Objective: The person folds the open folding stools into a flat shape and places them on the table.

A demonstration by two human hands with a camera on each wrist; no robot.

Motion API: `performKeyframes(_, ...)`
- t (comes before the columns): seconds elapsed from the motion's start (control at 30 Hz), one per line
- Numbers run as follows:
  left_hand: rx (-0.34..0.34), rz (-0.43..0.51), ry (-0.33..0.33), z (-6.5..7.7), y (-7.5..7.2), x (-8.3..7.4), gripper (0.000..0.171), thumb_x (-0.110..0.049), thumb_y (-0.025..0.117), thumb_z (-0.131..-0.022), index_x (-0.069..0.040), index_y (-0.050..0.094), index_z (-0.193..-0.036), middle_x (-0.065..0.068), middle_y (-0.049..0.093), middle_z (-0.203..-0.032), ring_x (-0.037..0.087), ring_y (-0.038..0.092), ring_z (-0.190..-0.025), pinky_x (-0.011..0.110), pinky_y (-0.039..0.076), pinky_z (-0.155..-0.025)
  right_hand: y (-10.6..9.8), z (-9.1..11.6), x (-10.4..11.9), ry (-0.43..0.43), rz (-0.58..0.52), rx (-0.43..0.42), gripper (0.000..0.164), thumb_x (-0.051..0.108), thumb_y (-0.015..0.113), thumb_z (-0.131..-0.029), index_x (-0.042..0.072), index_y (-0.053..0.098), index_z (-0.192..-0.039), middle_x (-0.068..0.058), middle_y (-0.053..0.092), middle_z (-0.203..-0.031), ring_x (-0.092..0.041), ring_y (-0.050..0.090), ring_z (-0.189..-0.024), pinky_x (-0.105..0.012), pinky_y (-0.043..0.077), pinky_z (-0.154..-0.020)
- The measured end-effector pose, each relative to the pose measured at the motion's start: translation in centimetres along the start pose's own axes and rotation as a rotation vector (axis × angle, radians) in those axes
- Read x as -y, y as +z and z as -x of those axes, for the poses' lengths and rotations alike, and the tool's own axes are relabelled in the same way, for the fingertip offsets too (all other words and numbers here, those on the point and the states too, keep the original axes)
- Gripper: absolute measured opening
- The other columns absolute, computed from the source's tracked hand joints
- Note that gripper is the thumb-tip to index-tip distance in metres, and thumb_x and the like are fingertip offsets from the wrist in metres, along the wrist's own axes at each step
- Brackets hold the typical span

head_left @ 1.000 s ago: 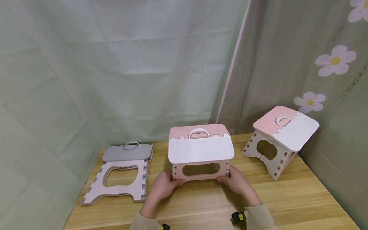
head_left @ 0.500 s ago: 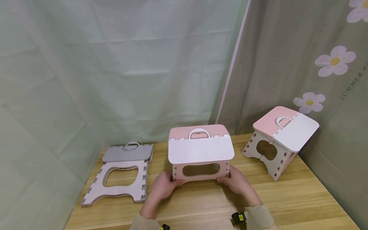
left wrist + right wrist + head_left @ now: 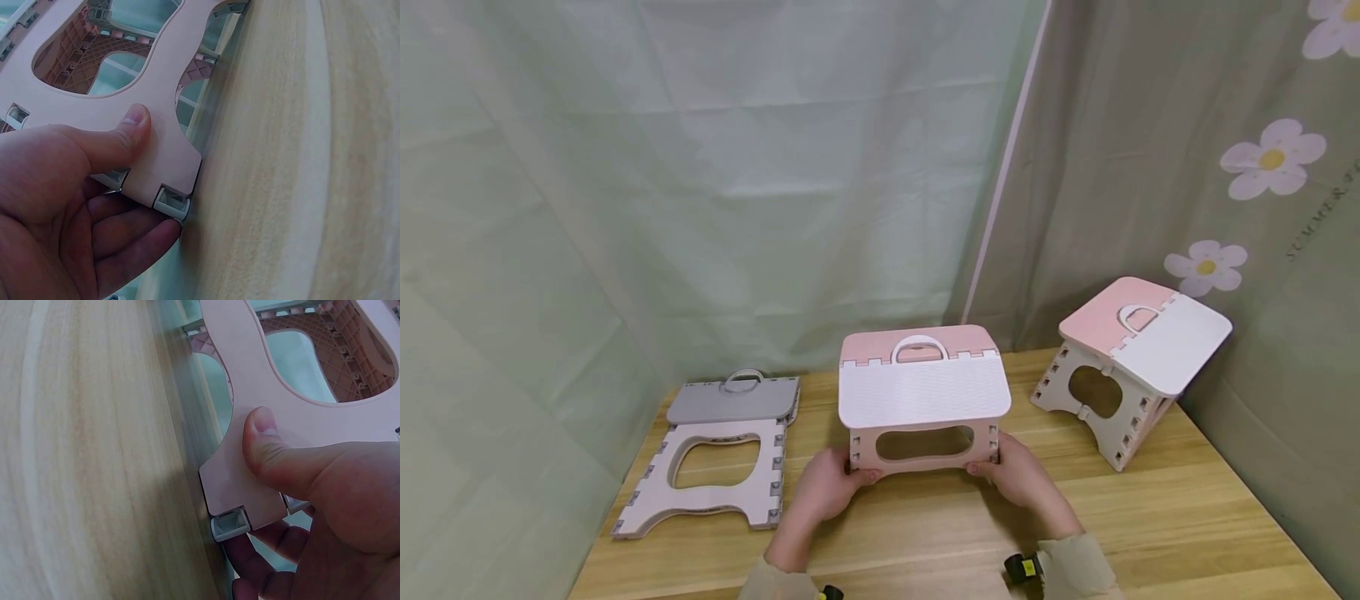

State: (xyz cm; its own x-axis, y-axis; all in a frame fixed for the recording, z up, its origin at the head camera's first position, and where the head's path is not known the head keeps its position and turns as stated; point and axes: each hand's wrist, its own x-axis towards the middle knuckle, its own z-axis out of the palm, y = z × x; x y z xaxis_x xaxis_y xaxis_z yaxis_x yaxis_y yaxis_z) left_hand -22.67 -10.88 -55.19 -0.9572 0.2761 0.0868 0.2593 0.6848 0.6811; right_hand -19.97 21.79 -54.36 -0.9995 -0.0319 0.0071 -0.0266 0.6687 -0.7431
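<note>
A pink and white folding stool (image 3: 925, 392) stands unfolded at the middle of the wooden table, its white handle lying on the seat. My left hand (image 3: 827, 483) grips the lower left corner of its front leg panel. In the left wrist view the thumb (image 3: 134, 125) presses the pink panel's face while the other fingers curl behind the edge. On the opposite corner my right hand (image 3: 1015, 472) holds the panel the same way, thumb (image 3: 262, 434) in front and fingers behind, as the right wrist view shows. The leg's feet are right at the tabletop.
At the left, a grey and white folding stool (image 3: 722, 454) lies folded flat on the table (image 3: 917, 542). A second pink and white stool (image 3: 1131, 358) stands unfolded at the right, turned at an angle. Pale green curtains (image 3: 790, 183) hang close behind and along the sides.
</note>
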Motion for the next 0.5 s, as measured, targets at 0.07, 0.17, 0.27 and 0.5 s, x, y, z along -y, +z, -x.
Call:
performKeyframes(0.07, -0.001, 0.0, 0.0, 0.0, 0.01, 0.0, 0.035, -0.043, 0.086, -0.09, -0.013, 0.069, -0.087, -0.003, 0.059, -0.072, 0.015, 0.049, -0.064, 0.036, 0.041, -0.058, 0.0, 0.01, -0.01, 0.0, -0.001, 0.0, 0.04, 0.017, 0.083, -0.094, 0.008, 0.067, -0.13, -0.004, 0.07, -0.117, -0.024, 0.06, -0.1, -0.047, 0.049, -0.088)
performKeyframes(0.17, -0.002, 0.002, 0.001, 0.0, 0.03, 0.02, 0.035, -0.043, 0.086, -0.09, -0.013, 0.069, -0.087, -0.004, 0.059, -0.072, 0.015, 0.049, -0.064, 0.036, 0.041, -0.058, 0.02, 0.0, -0.06, 0.002, -0.009, 0.0, 0.039, 0.017, 0.083, -0.094, 0.008, 0.068, -0.129, -0.003, 0.07, -0.113, -0.023, 0.059, -0.097, -0.045, 0.049, -0.085)
performKeyframes(0.27, -0.003, 0.002, 0.0, 0.01, 0.03, 0.02, 0.035, -0.043, 0.087, -0.09, -0.013, 0.069, -0.087, -0.003, 0.06, -0.072, 0.015, 0.05, -0.064, 0.036, 0.042, -0.058, 0.04, -0.02, -0.09, 0.005, -0.015, 0.002, 0.038, 0.017, 0.084, -0.094, 0.008, 0.068, -0.128, -0.002, 0.069, -0.11, -0.022, 0.059, -0.095, -0.043, 0.049, -0.083)
performKeyframes(0.5, 0.001, 0.008, -0.003, -0.02, 0.0, -0.03, 0.035, -0.043, 0.087, -0.09, -0.012, 0.07, -0.088, -0.003, 0.061, -0.073, 0.015, 0.05, -0.065, 0.036, 0.042, -0.058, 0.04, -0.06, -0.08, 0.011, -0.011, 0.006, 0.04, 0.018, 0.083, -0.094, 0.008, 0.067, -0.129, -0.002, 0.069, -0.111, -0.023, 0.059, -0.095, -0.043, 0.048, -0.083)
